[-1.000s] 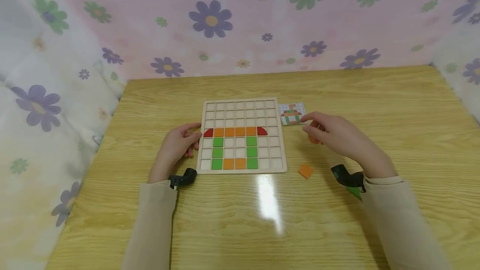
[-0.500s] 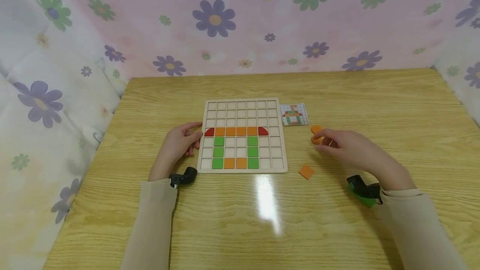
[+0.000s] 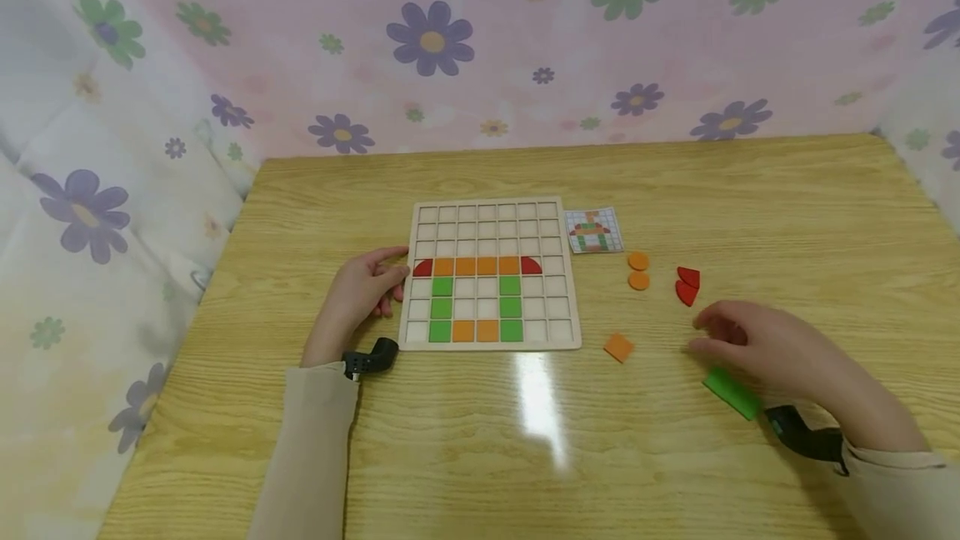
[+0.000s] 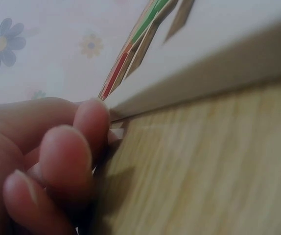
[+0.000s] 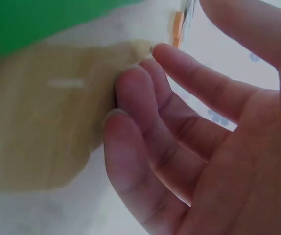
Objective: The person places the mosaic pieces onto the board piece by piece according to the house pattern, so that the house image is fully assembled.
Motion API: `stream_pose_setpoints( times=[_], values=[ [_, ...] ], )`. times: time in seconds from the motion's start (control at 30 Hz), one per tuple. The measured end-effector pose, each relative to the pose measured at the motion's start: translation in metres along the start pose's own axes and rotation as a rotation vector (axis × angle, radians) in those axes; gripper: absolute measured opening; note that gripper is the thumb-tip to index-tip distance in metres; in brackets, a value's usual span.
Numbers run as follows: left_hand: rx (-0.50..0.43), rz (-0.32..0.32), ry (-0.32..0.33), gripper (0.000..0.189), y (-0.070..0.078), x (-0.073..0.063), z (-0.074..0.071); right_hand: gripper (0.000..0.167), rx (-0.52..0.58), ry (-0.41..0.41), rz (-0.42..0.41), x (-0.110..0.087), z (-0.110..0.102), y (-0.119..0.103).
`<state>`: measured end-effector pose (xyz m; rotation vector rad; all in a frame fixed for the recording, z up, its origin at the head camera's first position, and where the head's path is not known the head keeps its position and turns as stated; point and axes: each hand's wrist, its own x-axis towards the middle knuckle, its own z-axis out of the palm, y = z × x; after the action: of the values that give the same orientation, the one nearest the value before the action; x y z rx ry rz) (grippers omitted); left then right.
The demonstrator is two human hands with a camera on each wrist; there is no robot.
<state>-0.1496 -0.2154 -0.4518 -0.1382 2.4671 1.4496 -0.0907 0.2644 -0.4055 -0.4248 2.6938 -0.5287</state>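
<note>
A light wooden grid board lies on the table with red, orange and green tiles set in some of its squares. My left hand is at its left edge. Loosely bent fingers rest there, and in the left wrist view a fingertip meets the board's side. To the right, my right hand hovers beside a green strip, fingers loosely bent and holding nothing. The right wrist view shows the gap between thumb and fingers, with green at the upper left.
A small pattern card lies by the board's upper right corner. Two orange discs, two red quarter-round tiles and an orange square are right of the board. A flowered cloth hangs behind the table.
My right hand has moved right and toward me, from near the card past the orange discs to the green strip, uncovering the discs and red tiles. My left hand stays at the board.
</note>
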Motion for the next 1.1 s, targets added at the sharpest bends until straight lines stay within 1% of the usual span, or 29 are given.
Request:
stream_pose_setpoints(
  times=[0.07,0.2,0.3,0.4,0.5,0.63,0.7,0.8,0.9,0.97,1.1],
  values=[
    [-0.001,0.001,-0.001,0.039,-0.001,0.0,-0.001,0.05,0.001,-0.012,0.051,-0.01,0.003,0.005],
    [0.004,0.007,-0.003,0.041,0.0,0.0,0.0,0.062,0.016,-0.061,0.122,-0.033,0.01,0.015],
    [0.01,0.01,0.0,0.041,0.001,0.001,-0.001,0.071,0.049,-0.099,0.146,-0.046,0.016,0.019],
    [0.022,0.013,0.001,0.041,0.002,0.0,-0.001,0.078,0.069,-0.108,0.155,-0.051,0.021,0.019],
    [0.03,0.004,-0.001,0.041,0.002,0.0,-0.001,0.08,0.063,-0.091,0.151,-0.051,0.024,0.015],
    [0.034,0.006,-0.003,0.041,0.001,-0.001,-0.002,0.072,0.031,-0.069,0.149,-0.047,0.024,0.009],
    [0.038,0.016,0.0,0.041,0.001,-0.001,-0.003,0.063,-0.004,-0.038,0.134,-0.045,0.024,0.006],
    [0.042,0.02,0.014,0.04,0.001,-0.002,-0.005,0.044,-0.053,0.046,0.086,-0.042,0.025,-0.001],
    [0.037,0.028,0.007,0.04,0.001,0.0,-0.003,0.029,-0.101,0.128,0.031,-0.038,0.028,-0.009],
    [0.031,0.032,0.002,0.041,0.001,0.0,-0.001,0.025,-0.116,0.153,0.01,-0.034,0.029,-0.014],
    [0.03,0.037,0.0,0.041,0.0,0.0,-0.001,0.025,-0.126,0.15,-0.002,-0.026,0.029,-0.019]
  ],
)
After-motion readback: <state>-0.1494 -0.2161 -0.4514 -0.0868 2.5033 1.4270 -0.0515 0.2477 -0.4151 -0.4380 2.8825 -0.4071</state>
